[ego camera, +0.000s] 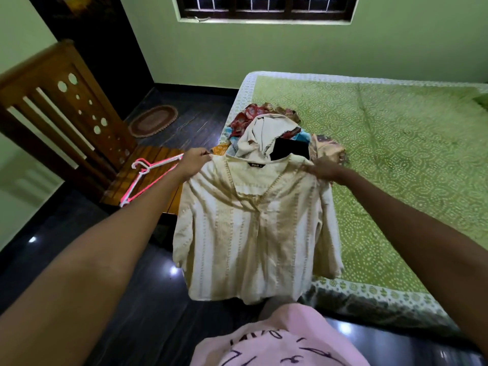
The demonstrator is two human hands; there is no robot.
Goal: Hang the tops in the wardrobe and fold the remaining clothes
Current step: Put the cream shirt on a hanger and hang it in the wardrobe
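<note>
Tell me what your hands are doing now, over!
Left hand and right hand each pinch a shoulder of the cream top, held up over the bed edge. Hangers lie on the chair. Nothing in the way.

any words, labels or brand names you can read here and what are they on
Small black neck label inside the collar of the cream striped top, held up by the left hand and right hand: pale lettering, too small and blurred to read.
Dark handwritten-style print on the person's pink shirt: only partly in view and seen at an angle, not readable.
No other text shows.
</note>
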